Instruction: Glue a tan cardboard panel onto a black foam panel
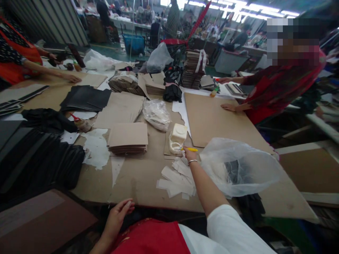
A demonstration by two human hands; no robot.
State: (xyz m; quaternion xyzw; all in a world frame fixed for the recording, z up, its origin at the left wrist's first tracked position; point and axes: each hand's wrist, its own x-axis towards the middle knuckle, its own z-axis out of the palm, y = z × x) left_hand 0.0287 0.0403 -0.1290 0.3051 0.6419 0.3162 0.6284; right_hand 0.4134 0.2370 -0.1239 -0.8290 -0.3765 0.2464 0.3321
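While pinching a probable brush (193,149) at the tub (178,132) with right hand (189,154), holds left hand (119,213) loosely curled by near edge of table (143,180).

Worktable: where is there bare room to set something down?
Bare tabletop shows near the front edge, between the white triangular scrap and the pale strips, and right of the plastic bag. It is crowded around the right hand, beside the cream container, and leftward by the black pile.
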